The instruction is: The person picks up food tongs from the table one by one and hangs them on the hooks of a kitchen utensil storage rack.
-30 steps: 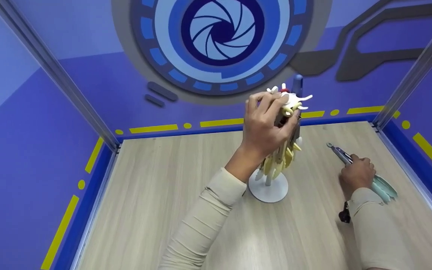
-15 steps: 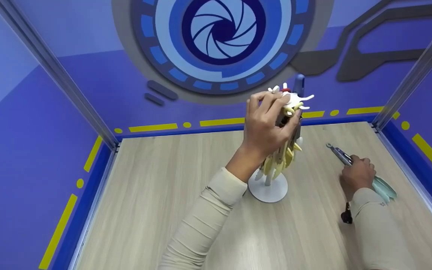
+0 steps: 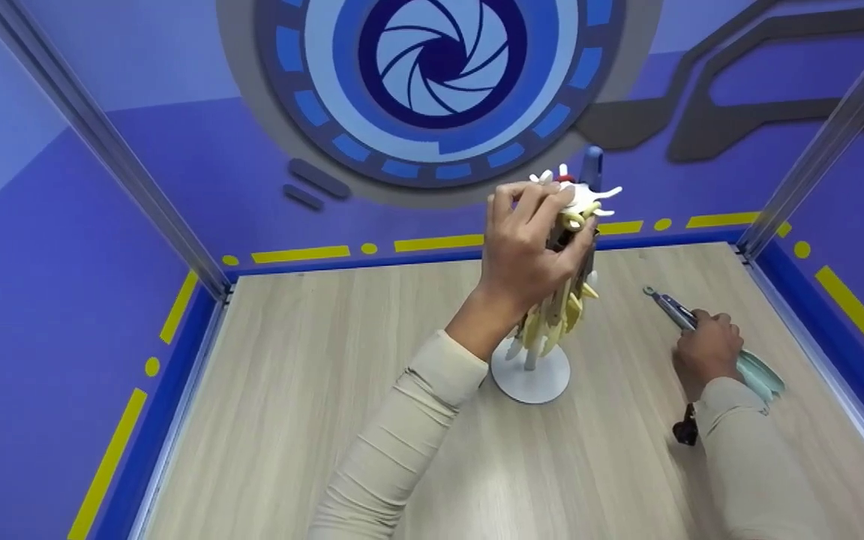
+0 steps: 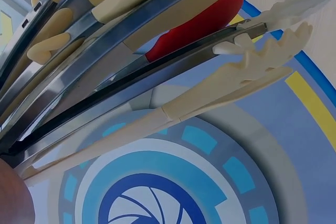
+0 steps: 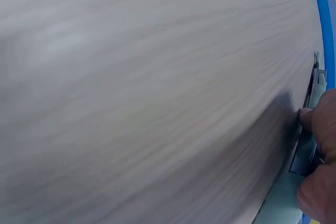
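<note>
My left hand grips the top of an upright stand, its fingers curled by the white hooked head. Several metal tongs with cream tips hang from the stand, above its round pale base. In the left wrist view the tongs fan out, one with a red tip and one with a scalloped cream tip. At the right, my right hand grips the middle of a pair of tongs with pale green tips, low at the tabletop. My palm hides part of its handles.
The wood-grain table meets blue printed panels at the back and sides, with metal posts at the corners. A blue handle end sticks up behind the stand's head. A small black device sits by my right wrist.
</note>
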Demonstrator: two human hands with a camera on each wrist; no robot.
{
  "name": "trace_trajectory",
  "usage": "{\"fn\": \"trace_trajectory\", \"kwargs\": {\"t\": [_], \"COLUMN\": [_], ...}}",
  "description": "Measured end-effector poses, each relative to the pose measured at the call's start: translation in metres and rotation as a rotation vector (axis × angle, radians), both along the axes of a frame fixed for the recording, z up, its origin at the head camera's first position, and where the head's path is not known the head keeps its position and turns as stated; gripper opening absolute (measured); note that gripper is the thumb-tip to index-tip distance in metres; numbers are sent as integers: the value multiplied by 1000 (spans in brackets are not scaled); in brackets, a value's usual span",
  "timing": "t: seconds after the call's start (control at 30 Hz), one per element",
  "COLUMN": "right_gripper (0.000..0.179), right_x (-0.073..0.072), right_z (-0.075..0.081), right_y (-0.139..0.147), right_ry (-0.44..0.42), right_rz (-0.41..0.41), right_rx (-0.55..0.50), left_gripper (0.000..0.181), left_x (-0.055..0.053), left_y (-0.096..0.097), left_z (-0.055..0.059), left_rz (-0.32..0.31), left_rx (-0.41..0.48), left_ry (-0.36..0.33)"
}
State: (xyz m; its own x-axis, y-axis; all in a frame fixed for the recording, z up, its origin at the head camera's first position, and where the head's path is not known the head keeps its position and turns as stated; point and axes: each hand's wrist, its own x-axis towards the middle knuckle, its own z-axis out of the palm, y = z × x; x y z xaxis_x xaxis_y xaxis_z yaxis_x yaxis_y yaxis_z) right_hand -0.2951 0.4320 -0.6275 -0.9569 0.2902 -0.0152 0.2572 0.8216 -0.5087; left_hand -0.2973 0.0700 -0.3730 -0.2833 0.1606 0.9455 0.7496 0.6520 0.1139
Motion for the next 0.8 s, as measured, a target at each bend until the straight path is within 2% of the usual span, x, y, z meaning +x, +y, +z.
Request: {"fn": "trace_trajectory", "kwargs": {"t": [0.27, 0.37, 0.57, 0.8], "right_gripper": [54, 54, 55, 53], "right_x": [0, 1, 4, 2], "right_z": [3, 5, 13, 22], "right_y": [1, 4, 1, -17], "right_ry": [-46, -38, 34, 152], "right_rz": [69, 87, 98, 103], "right_rx": [19, 18, -22, -83], "left_gripper": [34, 34, 33, 33], "left_x": [-2, -1, -1, -1], "left_y": [3, 4, 5, 5], "left_z": [-1, 0, 0, -1], "left_rz": [15, 22, 31, 36], "left_rx": [19, 17, 21, 22], "left_ry": [25, 24, 25, 32]}}
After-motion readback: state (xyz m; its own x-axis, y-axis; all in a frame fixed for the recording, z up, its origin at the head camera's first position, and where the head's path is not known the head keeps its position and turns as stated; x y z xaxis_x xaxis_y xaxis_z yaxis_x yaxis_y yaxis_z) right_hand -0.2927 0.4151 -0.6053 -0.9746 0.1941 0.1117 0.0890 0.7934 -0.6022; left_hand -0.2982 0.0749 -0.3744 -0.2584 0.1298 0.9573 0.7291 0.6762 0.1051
